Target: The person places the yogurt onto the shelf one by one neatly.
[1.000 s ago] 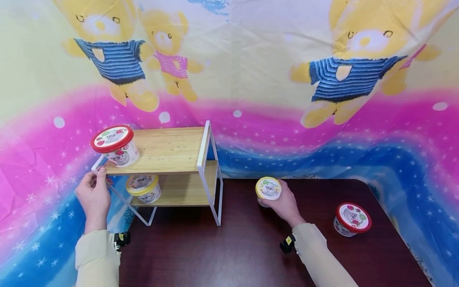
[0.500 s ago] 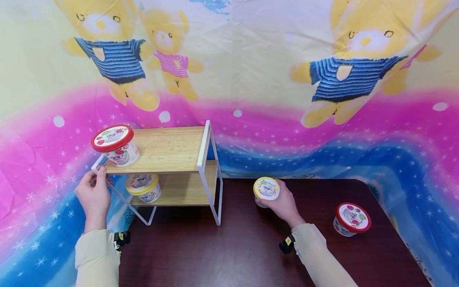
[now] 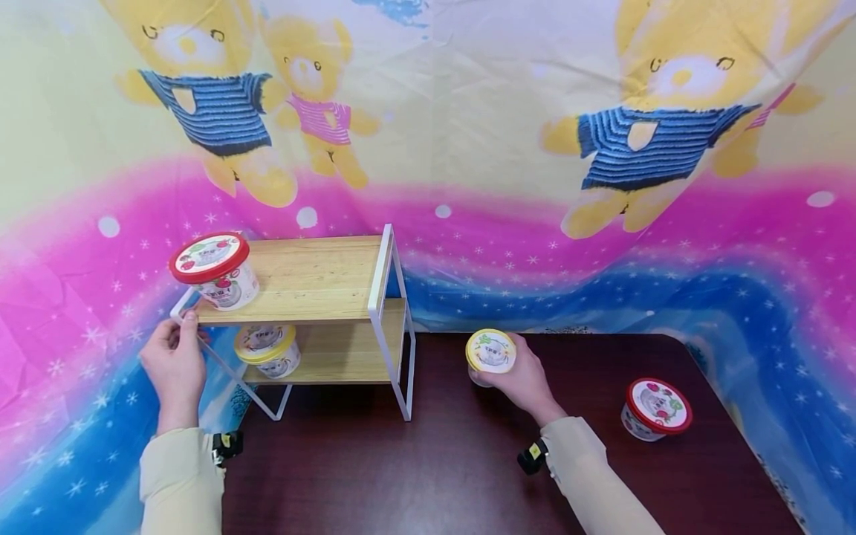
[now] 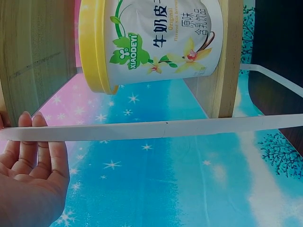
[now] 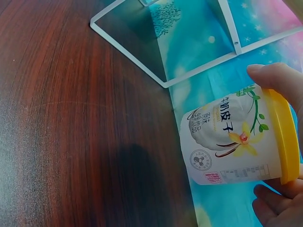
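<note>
My left hand (image 3: 175, 368) grips the white metal frame of a two-tier wooden shelf rack (image 3: 321, 279) at its front left corner. In the left wrist view several fingertips lie against the frame bar (image 4: 165, 129). My right hand (image 3: 530, 380) holds a yellow-lidded tub (image 3: 491, 351) by its upper part, right of the rack; the right wrist view shows its printed side, with a shadow on the table apart from it. A red-lidded tub (image 3: 229, 288) stands on the top shelf's left end, and another yellow-lidded tub (image 3: 276, 364) on the lower shelf beneath it.
A second red-lidded tub (image 3: 657, 409) stands on the dark wooden table (image 3: 414, 483) toward the right edge. Behind everything hangs a bear-print cloth (image 3: 468, 245). The rack's white right-side frame (image 3: 394, 349) stands between its shelves and the tub in my right hand.
My right hand has moved slightly left with the yellow-lidded tub, toward the rack. The left hand keeps its grip on the frame, and the other tubs stay put.
</note>
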`<move>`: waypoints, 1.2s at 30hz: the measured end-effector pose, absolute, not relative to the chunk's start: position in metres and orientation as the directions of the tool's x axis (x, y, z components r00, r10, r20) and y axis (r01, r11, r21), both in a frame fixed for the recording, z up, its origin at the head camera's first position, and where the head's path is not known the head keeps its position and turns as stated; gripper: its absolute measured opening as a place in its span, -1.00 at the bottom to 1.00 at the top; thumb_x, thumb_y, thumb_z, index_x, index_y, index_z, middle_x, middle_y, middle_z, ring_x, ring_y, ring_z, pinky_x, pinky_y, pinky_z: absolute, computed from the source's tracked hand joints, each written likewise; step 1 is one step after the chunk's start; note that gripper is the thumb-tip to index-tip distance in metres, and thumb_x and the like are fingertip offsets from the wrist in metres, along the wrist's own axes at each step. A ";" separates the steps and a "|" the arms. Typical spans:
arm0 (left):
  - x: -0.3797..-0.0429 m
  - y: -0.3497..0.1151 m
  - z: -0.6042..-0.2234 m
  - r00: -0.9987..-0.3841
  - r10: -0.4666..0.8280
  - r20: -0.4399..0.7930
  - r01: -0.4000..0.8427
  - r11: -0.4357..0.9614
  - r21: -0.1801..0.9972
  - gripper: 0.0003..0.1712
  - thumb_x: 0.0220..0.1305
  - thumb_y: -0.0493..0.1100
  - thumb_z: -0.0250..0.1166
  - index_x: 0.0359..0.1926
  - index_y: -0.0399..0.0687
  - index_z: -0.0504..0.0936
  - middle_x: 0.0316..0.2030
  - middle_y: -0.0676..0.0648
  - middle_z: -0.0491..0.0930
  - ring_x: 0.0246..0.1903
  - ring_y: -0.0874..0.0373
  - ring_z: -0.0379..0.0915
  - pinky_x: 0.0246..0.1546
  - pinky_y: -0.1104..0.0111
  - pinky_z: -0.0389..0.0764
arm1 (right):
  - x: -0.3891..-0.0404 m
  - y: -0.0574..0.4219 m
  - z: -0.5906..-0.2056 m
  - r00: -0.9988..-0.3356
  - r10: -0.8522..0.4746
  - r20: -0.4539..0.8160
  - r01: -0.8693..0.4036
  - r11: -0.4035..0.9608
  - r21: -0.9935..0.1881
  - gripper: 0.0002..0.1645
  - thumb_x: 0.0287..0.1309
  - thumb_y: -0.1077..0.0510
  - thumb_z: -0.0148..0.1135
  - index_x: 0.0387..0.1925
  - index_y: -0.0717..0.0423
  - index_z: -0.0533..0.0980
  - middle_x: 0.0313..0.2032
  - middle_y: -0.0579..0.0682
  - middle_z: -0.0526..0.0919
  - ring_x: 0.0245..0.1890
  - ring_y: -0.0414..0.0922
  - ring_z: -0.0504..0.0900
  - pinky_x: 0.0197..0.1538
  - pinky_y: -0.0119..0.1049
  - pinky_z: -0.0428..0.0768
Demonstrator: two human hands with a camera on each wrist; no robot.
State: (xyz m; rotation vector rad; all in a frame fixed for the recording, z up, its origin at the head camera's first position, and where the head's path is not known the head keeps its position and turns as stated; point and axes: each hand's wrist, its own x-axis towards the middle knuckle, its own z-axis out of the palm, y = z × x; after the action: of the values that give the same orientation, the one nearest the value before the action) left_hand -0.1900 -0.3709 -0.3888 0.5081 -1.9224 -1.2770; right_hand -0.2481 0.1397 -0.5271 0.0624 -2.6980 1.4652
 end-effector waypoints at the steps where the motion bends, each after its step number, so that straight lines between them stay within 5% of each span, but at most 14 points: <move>1: -0.190 -0.371 -0.389 -0.633 -0.679 0.372 0.082 0.419 0.904 -0.72 0.51 0.05 0.20 -0.23 -0.01 0.66 -0.47 0.13 0.60 -0.46 0.34 0.51 -0.51 0.54 0.39 | -0.248 0.139 -0.527 -0.997 -0.001 0.080 -0.068 0.543 -0.837 0.31 -0.25 -0.24 0.71 0.45 0.05 0.18 0.19 0.07 0.47 0.12 0.06 0.47 0.13 0.16 0.52; 36: -0.188 -0.369 -0.387 -0.636 -0.678 0.369 0.073 0.423 0.903 -0.70 0.50 0.09 0.19 -0.18 -0.02 0.66 -0.48 0.17 0.58 -0.46 0.33 0.51 -0.47 0.53 0.41 | -0.235 0.126 -0.505 -0.988 -0.033 0.153 -0.148 0.525 -0.838 0.26 -0.30 -0.23 0.73 0.39 0.03 0.24 0.15 0.04 0.50 0.09 0.03 0.48 0.11 0.11 0.54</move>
State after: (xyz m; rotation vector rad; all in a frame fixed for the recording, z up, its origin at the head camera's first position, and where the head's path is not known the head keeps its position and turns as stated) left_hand -0.1884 -0.3689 -0.3870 0.5120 -1.9299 -1.2749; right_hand -0.2351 0.1262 -0.5054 0.1572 -2.6387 1.4675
